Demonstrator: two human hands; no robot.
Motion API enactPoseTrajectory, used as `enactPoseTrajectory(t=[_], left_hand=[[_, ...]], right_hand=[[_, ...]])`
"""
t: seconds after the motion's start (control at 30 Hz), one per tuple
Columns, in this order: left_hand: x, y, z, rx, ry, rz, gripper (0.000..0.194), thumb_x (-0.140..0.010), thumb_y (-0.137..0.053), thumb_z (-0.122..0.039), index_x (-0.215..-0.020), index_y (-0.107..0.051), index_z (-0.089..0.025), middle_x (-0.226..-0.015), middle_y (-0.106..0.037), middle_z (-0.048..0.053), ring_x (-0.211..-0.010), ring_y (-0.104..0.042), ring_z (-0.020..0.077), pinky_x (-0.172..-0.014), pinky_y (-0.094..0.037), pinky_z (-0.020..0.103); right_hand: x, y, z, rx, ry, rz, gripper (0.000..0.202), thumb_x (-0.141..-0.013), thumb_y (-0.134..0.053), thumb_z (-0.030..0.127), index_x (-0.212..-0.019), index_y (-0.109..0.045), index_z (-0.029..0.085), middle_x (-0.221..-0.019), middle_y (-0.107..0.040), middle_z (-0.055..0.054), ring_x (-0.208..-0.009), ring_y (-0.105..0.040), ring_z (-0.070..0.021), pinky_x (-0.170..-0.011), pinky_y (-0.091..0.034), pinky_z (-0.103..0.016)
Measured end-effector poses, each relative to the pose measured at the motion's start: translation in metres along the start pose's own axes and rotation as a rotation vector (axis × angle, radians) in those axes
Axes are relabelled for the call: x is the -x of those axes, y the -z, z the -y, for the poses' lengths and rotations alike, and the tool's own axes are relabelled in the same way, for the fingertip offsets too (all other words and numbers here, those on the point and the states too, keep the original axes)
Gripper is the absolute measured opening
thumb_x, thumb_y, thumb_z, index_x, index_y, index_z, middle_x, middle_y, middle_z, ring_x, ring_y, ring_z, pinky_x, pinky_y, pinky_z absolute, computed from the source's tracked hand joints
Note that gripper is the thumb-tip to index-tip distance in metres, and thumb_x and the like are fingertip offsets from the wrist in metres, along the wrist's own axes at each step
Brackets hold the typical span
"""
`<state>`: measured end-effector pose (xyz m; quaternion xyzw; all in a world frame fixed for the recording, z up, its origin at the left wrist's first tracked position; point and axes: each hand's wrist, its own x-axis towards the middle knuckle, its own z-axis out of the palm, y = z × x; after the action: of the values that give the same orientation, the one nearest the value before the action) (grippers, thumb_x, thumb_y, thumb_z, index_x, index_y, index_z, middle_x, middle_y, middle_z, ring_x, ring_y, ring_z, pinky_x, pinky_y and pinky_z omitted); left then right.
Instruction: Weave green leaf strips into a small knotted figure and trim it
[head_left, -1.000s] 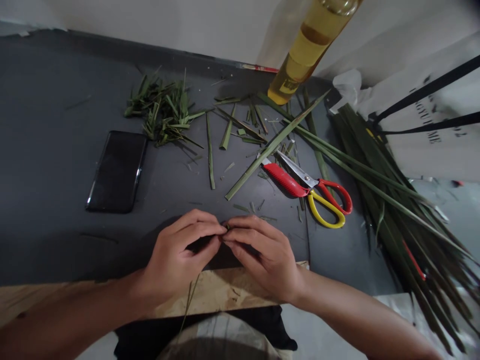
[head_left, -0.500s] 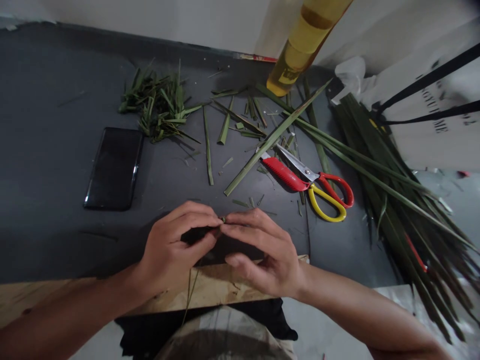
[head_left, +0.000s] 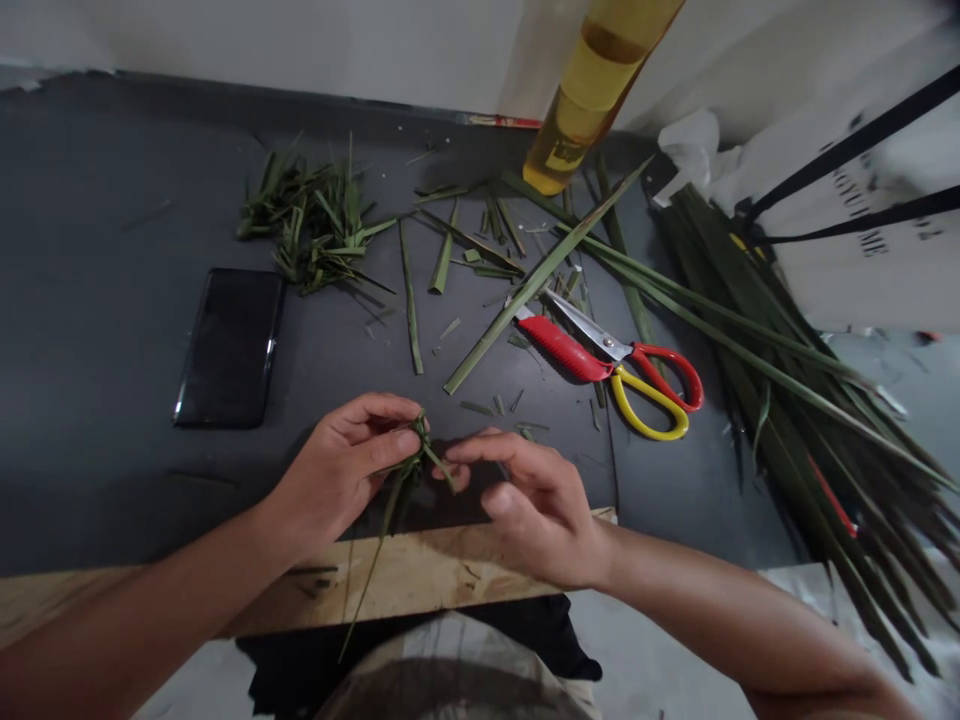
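Observation:
My left hand (head_left: 341, 470) pinches a thin green leaf strip (head_left: 390, 505) between thumb and fingers, just above the near edge of the dark grey table (head_left: 112, 200). The strip's long end hangs down over the wooden table edge toward my lap. My right hand (head_left: 525, 495) sits close beside it, with thumb and forefinger pinching a short end of the same strip. Both hands meet near the table's front middle.
Red-and-yellow scissors (head_left: 622, 365) lie right of centre among long leaf strips (head_left: 540, 275). A pile of cut leaf scraps (head_left: 315, 220) and a black phone (head_left: 229, 345) lie to the left. A yellow bottle (head_left: 585, 90) stands behind. A bundle of long leaves (head_left: 787, 370) and a white bag (head_left: 862, 220) fill the right.
My hands have parted slightly. The leaf strip, before hidden between my fingertips, now shows as a folded bit with a loose end sticking out. The view shifted a little.

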<state>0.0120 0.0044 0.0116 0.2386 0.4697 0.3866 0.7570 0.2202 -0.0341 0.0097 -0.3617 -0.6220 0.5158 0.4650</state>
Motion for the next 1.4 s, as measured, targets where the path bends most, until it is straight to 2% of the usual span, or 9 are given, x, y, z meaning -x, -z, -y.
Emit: enactPoseTrajectory(t=[0.07, 0.17, 0.27, 0.37, 0.5, 0.77, 1.0, 1.27, 1.4], left_hand=[[0.000, 0.000, -0.001, 0.036, 0.054, 0.037, 0.032, -0.056, -0.106, -0.034, -0.077, -0.084, -0.026, -0.079, -0.077, -0.002, -0.070, -0.071, 0.0108, -0.067, -0.061, 0.020], [0.000, 0.001, 0.000, 0.028, 0.057, 0.079, 0.029, -0.058, -0.105, -0.031, -0.076, -0.083, -0.025, -0.080, -0.076, -0.001, -0.070, -0.070, 0.0102, -0.067, -0.059, 0.020], [0.000, 0.001, 0.001, -0.009, 0.024, 0.136, 0.024, -0.062, -0.103, -0.027, -0.075, -0.083, -0.025, -0.082, -0.075, -0.001, -0.070, -0.068, 0.0113, -0.068, -0.060, 0.022], [0.001, 0.001, 0.001, -0.019, 0.014, 0.207, 0.021, -0.067, -0.101, -0.029, -0.076, -0.083, -0.025, -0.083, -0.074, 0.000, -0.069, -0.067, 0.0116, -0.066, -0.059, 0.023], [0.001, 0.001, 0.000, 0.005, -0.002, 0.255, 0.020, -0.068, -0.102, -0.033, -0.076, -0.084, -0.026, -0.078, -0.072, 0.000, -0.069, -0.067, 0.0103, -0.064, -0.057, 0.020], [0.002, 0.000, -0.004, 0.026, 0.014, 0.243, 0.021, -0.067, -0.102, -0.034, -0.077, -0.085, -0.029, -0.081, -0.074, -0.001, -0.069, -0.069, 0.0107, -0.064, -0.059, 0.021], [0.001, 0.001, -0.003, -0.020, -0.053, 0.245, 0.020, -0.067, -0.102, -0.035, -0.076, -0.085, -0.029, -0.079, -0.073, 0.000, -0.072, -0.070, 0.0137, -0.067, -0.062, 0.026], [-0.004, 0.007, -0.005, -0.053, -0.020, 0.115, 0.024, -0.060, -0.104, -0.026, -0.074, -0.084, -0.026, -0.082, -0.076, 0.001, -0.071, -0.070, 0.0127, -0.067, -0.060, 0.023], [-0.003, 0.005, -0.005, 0.005, 0.064, 0.102, 0.029, -0.055, -0.106, -0.032, -0.072, -0.084, -0.025, -0.076, -0.076, 0.000, -0.068, -0.070, 0.0110, -0.064, -0.059, 0.019]], right_hand=[[0.000, 0.000, -0.002, 0.033, 0.066, 0.009, 0.034, -0.108, -0.060, 0.048, -0.126, -0.069, 0.020, -0.100, -0.078, -0.008, -0.087, -0.074, -0.0183, -0.082, -0.063, -0.034], [0.001, -0.005, -0.005, 0.203, 0.245, 0.007, 0.041, -0.098, -0.076, 0.047, -0.126, -0.065, 0.019, -0.102, -0.079, -0.010, -0.090, -0.076, -0.0203, -0.082, -0.064, -0.034], [0.003, -0.010, -0.006, 0.295, 0.296, -0.067, 0.029, -0.097, -0.077, 0.031, -0.120, -0.063, 0.020, -0.098, -0.080, -0.009, -0.088, -0.077, -0.0196, -0.079, -0.063, -0.031], [0.004, -0.010, -0.004, 0.281, 0.293, -0.070, 0.021, -0.098, -0.070, 0.017, -0.118, -0.064, 0.020, -0.098, -0.080, -0.009, -0.089, -0.076, -0.0187, -0.080, -0.064, -0.030], [0.003, -0.007, 0.001, 0.236, 0.245, -0.054, 0.016, -0.101, -0.065, 0.014, -0.115, -0.067, 0.019, -0.098, -0.079, -0.009, -0.089, -0.075, -0.0172, -0.081, -0.064, -0.029], [-0.001, -0.006, 0.002, 0.067, 0.124, -0.063, 0.012, -0.102, -0.069, 0.018, -0.113, -0.073, 0.019, -0.097, -0.079, -0.007, -0.085, -0.074, -0.0144, -0.079, -0.063, -0.027], [0.000, -0.004, 0.003, -0.013, 0.159, -0.013, 0.020, -0.095, -0.078, 0.029, -0.109, -0.071, 0.017, -0.086, -0.074, -0.006, -0.072, -0.068, -0.0138, -0.068, -0.062, -0.026], [0.000, -0.003, 0.004, 0.021, -0.018, 0.012, 0.008, -0.098, -0.070, 0.021, -0.104, -0.071, 0.017, -0.081, -0.077, -0.003, -0.068, -0.072, -0.0125, -0.063, -0.060, -0.022], [-0.001, -0.003, 0.003, 0.039, 0.045, -0.031, 0.015, -0.096, -0.065, 0.012, -0.109, -0.071, 0.018, -0.084, -0.076, -0.004, -0.067, -0.069, -0.0115, -0.062, -0.059, -0.023]])
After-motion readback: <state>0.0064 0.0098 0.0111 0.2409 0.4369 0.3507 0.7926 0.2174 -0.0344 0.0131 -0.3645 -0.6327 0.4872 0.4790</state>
